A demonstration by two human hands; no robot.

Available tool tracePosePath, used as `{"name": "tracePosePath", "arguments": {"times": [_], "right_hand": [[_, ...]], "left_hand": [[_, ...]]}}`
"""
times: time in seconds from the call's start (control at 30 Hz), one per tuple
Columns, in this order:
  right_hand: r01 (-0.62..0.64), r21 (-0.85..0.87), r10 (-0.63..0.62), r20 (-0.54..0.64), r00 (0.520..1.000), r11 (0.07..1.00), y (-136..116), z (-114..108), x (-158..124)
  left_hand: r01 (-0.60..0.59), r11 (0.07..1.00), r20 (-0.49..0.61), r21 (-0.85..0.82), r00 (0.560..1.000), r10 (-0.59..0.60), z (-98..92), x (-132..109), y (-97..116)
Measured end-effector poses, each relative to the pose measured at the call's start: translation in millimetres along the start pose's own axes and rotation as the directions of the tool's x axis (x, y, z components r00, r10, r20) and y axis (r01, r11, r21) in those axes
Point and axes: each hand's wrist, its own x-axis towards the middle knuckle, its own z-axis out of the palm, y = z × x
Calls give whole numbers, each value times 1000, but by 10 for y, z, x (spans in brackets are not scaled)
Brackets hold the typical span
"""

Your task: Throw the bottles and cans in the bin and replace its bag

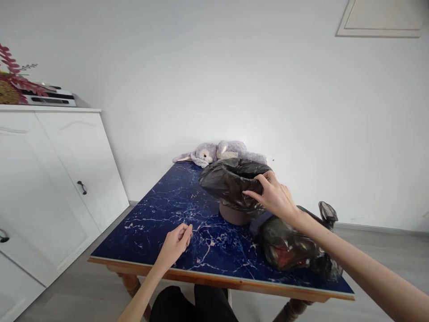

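A black plastic garbage bag (223, 183) is draped over the rim of a brownish-grey bin (233, 215) on the blue table. The bag's mouth gapes at the top, and its edge hangs down the bin's side. My right hand (275, 196) is at the near right of the bag's mouth, fingertips against the edge, thumb spread apart over the outer side. My left hand (176, 243) rests low over the table's front, fingers curled in, with nothing visible in them. Beneath my right forearm lies a filled, knotted dark see-through bag (284, 243), partly hidden by the arm.
A grey plush rabbit (231, 150) lies along the back of the blue marble-patterned table (150, 219), against the wall. At the left stands a white cabinet (67, 179), topped by a basket with red leaves (10, 85) and a white device (50, 97). My legs are under the table's front edge.
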Motion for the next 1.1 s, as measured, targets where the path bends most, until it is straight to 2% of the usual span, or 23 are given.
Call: {"name": "tracePosePath", "arguments": {"times": [0.13,0.3,0.4,0.47,0.53,0.6,0.67,0.73,0.77,0.8,0.9,1.0,1.1], "right_hand": [[-130,-122,137,54,989,984,346,110,165],[-254,-225,279,88,956,941,750,109,146],[-305,-259,337,86,938,916,881,50,61],[-327,-256,355,72,932,910,872,-25,-18],[-335,-214,348,23,937,917,756,-135,-127],[-296,-101,291,-55,955,950,525,-274,-282],[-151,110,165,-130,978,982,199,-417,-488],[77,345,-26,-152,988,936,-170,-517,-729],[148,453,-114,-102,988,879,-349,-532,-852],[167,554,-178,-34,983,816,-514,-515,-970],[54,745,-249,153,956,665,-870,-244,-1249],[-198,833,-136,308,942,517,-1004,254,-1382],[-431,829,4,460,888,357,-1000,689,-1402]], "left_hand": [[-9,1000,2,4,1000,9,-4,2,-32],[-7,1000,-2,15,1000,7,-2,10,-62],[-12,1000,-9,20,1000,12,1,14,-65],[-12,1000,-10,14,1000,13,5,16,-65],[-6,1000,-16,7,1000,6,11,19,-66],[-2,1000,-23,0,1000,2,18,22,-70],[-2,1000,-24,-8,1000,2,25,25,-73],[0,1000,-23,-10,1000,0,30,26,-64],[2,1000,-26,-7,1000,-2,32,26,-52],[4,1000,-34,-3,999,-4,35,25,-37],[11,1000,-57,7,998,-11,42,20,20],[7,1000,-57,11,998,-7,49,18,58],[9,1000,-62,9,998,-8,58,26,60]]}}
